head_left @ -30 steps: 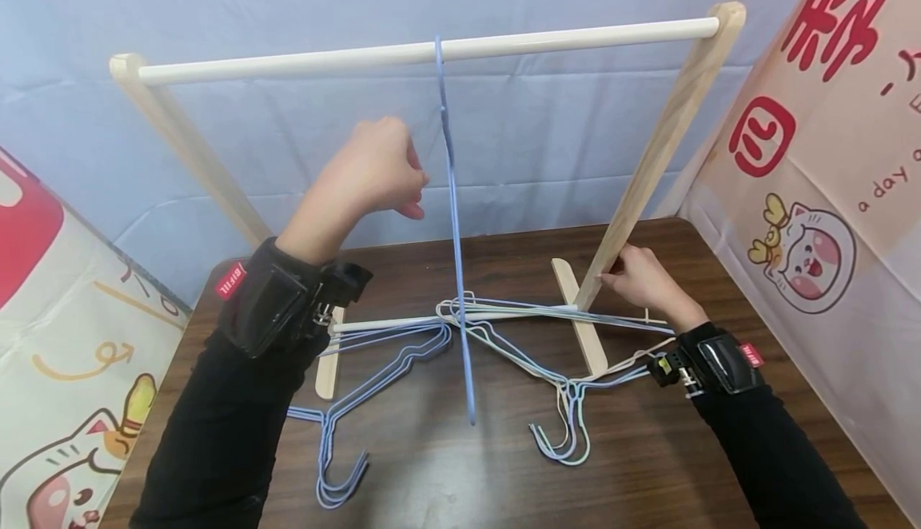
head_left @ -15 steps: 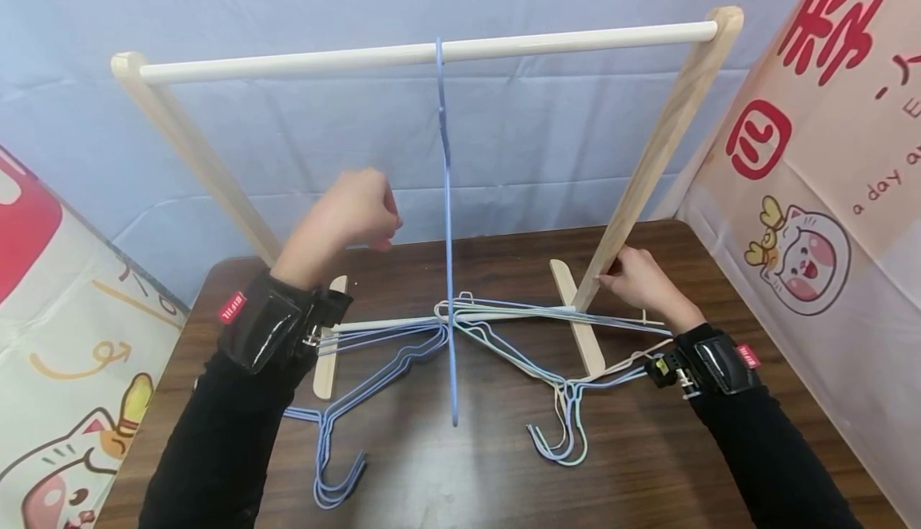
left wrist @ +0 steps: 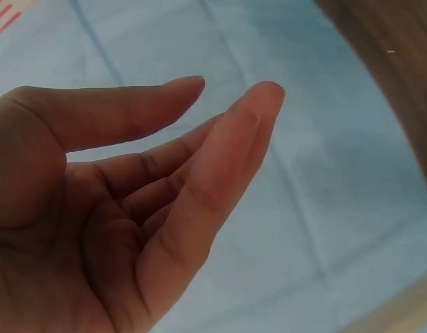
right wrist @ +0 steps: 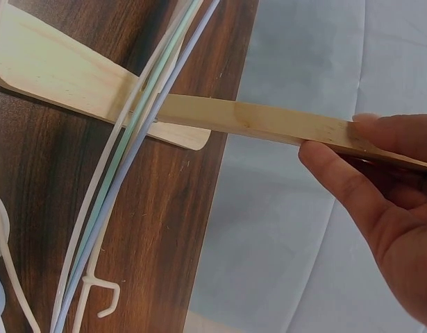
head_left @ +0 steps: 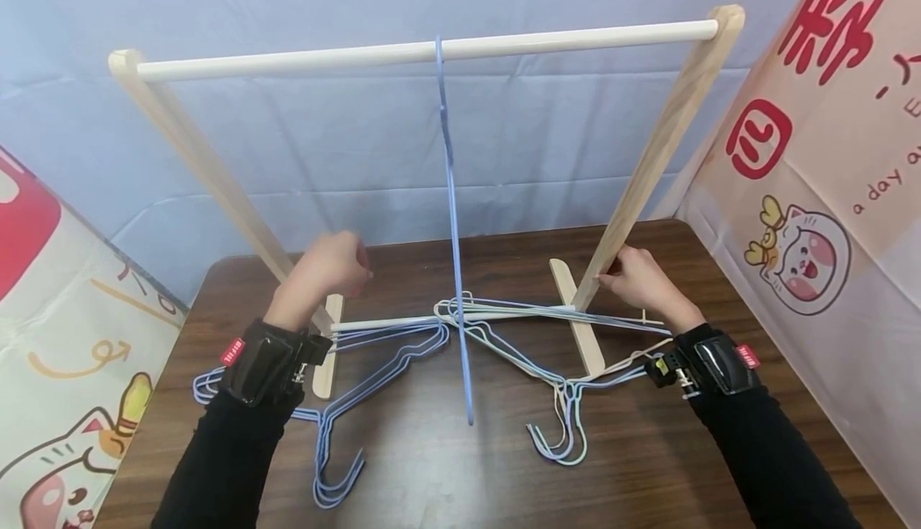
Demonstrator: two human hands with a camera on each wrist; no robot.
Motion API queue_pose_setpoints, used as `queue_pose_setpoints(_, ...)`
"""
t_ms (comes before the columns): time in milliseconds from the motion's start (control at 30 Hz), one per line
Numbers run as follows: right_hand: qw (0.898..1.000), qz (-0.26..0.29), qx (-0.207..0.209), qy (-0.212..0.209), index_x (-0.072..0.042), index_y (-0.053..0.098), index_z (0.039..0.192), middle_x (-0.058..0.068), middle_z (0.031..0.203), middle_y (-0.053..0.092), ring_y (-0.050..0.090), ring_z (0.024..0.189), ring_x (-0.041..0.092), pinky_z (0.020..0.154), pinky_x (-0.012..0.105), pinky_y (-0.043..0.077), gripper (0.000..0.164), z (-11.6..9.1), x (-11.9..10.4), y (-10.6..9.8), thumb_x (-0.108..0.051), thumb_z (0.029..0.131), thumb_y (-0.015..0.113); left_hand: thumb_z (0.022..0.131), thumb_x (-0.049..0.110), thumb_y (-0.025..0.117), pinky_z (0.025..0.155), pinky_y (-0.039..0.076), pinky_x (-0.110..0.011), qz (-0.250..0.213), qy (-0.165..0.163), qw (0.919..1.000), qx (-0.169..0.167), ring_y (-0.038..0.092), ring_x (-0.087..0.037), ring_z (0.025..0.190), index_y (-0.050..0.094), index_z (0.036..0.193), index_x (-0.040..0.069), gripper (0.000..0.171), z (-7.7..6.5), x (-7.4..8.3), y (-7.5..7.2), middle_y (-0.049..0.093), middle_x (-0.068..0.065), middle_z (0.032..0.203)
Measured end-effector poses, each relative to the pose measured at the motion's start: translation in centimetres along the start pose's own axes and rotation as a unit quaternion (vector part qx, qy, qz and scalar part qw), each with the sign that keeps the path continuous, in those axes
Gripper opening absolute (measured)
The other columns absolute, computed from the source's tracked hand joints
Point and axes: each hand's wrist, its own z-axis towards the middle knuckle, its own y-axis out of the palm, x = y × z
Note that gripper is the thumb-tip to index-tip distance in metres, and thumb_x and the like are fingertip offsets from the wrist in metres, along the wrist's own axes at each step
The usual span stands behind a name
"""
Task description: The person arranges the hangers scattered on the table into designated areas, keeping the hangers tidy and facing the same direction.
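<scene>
A blue hanger (head_left: 455, 217) hangs edge-on from the white rod (head_left: 288, 61) of a wooden garment rack, near its middle. My left hand (head_left: 327, 269) is in the air beside the rack's left post (head_left: 216, 181), holding nothing. In the left wrist view its thumb and fingers (left wrist: 192, 201) are loosely bent with a gap between them. My right hand (head_left: 640, 283) pinches the lower part of the right wooden post (head_left: 658, 145). The right wrist view shows thumb and fingers on either side of that post (right wrist: 262, 118).
Blue hangers (head_left: 388, 377) lie in a stack at the table's left, partly under my left arm. White, green and blue hangers (head_left: 568, 401) lie at the right, overlapping the rack's foot (head_left: 590, 349). A pale cloth (head_left: 345, 145) hangs behind the table (head_left: 446, 465).
My left hand has moved down and to the left, away from the hanging blue hanger, which swings slightly. My right hand stays on the post.
</scene>
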Motion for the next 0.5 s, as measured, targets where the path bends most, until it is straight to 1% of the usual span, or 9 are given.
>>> queue_pose_setpoints(100, 1.000, -0.001, 0.001, 0.000, 0.018, 0.051, 0.100, 0.030, 0.084, 0.060, 0.061, 0.074, 0.038, 0.057, 0.039, 0.050, 0.028, 0.0, 0.1, 0.1, 0.002, 0.080, 0.063, 0.076, 0.004, 0.056, 0.057, 0.045, -0.030, -0.008, -0.004, 1.0000, -0.001, 0.055, -0.019, 0.058, 0.065, 0.073, 0.002, 0.009, 0.0, -1.3, 1.4, 0.059, -0.003, 0.058)
queue_pose_setpoints(133, 1.000, -0.001, 0.002, 0.000, 0.018, 0.051, 0.100, 0.030, 0.084, 0.060, 0.061, 0.074, 0.038, 0.057, 0.038, 0.050, 0.027, 0.0, 0.1, 0.2, 0.002, 0.080, 0.063, 0.074, 0.002, 0.054, 0.053, 0.043, -0.029, -0.009, -0.007, 0.9999, -0.002, 0.052, -0.017, 0.054, 0.063, 0.070, 0.003, 0.010, 0.0, -1.8, 1.9, 0.056, -0.002, 0.055)
queue_pose_setpoints(167, 1.000, 0.000, 0.002, 0.000, 0.018, 0.052, 0.100, 0.030, 0.084, 0.060, 0.061, 0.074, 0.038, 0.057, 0.038, 0.050, 0.027, 0.0, 0.1, 0.2, 0.003, 0.080, 0.063, 0.073, 0.000, 0.053, 0.051, 0.042, -0.028, -0.008, -0.009, 0.9999, -0.005, 0.051, -0.016, 0.052, 0.064, 0.070, 0.003, 0.011, 0.0, -2.2, 2.4, 0.055, -0.002, 0.054)
queue_pose_setpoints(200, 1.000, 0.001, 0.002, 0.000, 0.017, 0.052, 0.099, 0.030, 0.084, 0.060, 0.062, 0.074, 0.038, 0.057, 0.038, 0.050, 0.026, -0.1, 0.1, 0.2, 0.003, 0.080, 0.063, 0.071, -0.001, 0.052, 0.049, 0.042, -0.027, -0.010, -0.012, 0.9999, -0.007, 0.051, -0.015, 0.051, 0.061, 0.067, 0.004, 0.012, 0.0, -2.7, 2.9, 0.055, -0.001, 0.055)
queue_pose_setpoints(267, 1.000, 0.001, 0.001, 0.000, 0.017, 0.052, 0.099, 0.030, 0.084, 0.060, 0.062, 0.074, 0.038, 0.057, 0.038, 0.050, 0.026, -0.1, 0.1, 0.3, 0.003, 0.080, 0.062, 0.069, -0.004, 0.049, 0.048, 0.042, -0.025, -0.012, -0.015, 0.9997, -0.015, 0.052, -0.013, 0.049, 0.059, 0.064, 0.005, 0.014, -0.1, -3.7, 4.0, 0.055, -0.001, 0.056)
queue_pose_setpoints(333, 1.000, 0.003, 0.001, -0.001, 0.017, 0.052, 0.099, 0.030, 0.084, 0.060, 0.062, 0.074, 0.038, 0.057, 0.037, 0.050, 0.025, -0.2, 0.2, 0.4, 0.003, 0.080, 0.062, 0.070, -0.003, 0.051, 0.048, 0.042, -0.025, -0.010, -0.021, 0.9995, -0.022, 0.052, -0.013, 0.050, 0.057, 0.062, 0.005, 0.013, -0.3, -4.8, 5.0, 0.055, -0.001, 0.056)
queue_pose_setpoints(367, 1.000, 0.003, 0.000, -0.001, 0.017, 0.052, 0.099, 0.030, 0.084, 0.060, 0.062, 0.074, 0.038, 0.056, 0.037, 0.050, 0.025, -0.2, 0.2, 0.4, 0.003, 0.080, 0.062, 0.072, -0.002, 0.053, 0.051, 0.044, -0.026, -0.012, -0.024, 0.9993, -0.027, 0.055, -0.014, 0.053, 0.059, 0.064, 0.004, 0.012, -0.5, -5.3, 5.5, 0.058, -0.002, 0.058)
queue_pose_setpoints(400, 1.000, 0.003, 0.000, -0.002, 0.017, 0.052, 0.099, 0.030, 0.084, 0.060, 0.062, 0.074, 0.038, 0.056, 0.037, 0.050, 0.025, -0.2, 0.2, 0.4, 0.003, 0.080, 0.062, 0.073, -0.002, 0.055, 0.052, 0.045, -0.027, -0.016, -0.028, 0.9990, -0.032, 0.057, -0.015, 0.054, 0.060, 0.064, 0.003, 0.011, -0.6, -5.8, 6.0, 0.059, -0.003, 0.060)
queue_pose_setpoints(500, 1.000, 0.003, 0.000, -0.003, 0.017, 0.052, 0.099, 0.029, 0.084, 0.060, 0.062, 0.074, 0.038, 0.056, 0.037, 0.050, 0.026, -0.2, 0.2, 0.4, 0.003, 0.080, 0.062, 0.075, 0.000, 0.059, 0.055, 0.048, -0.030, -0.026, -0.037, 0.9982, -0.038, 0.058, -0.016, 0.057, 0.065, 0.074, 0.000, 0.006, -1.1, -7.4, 7.4, 0.061, -0.005, 0.064)
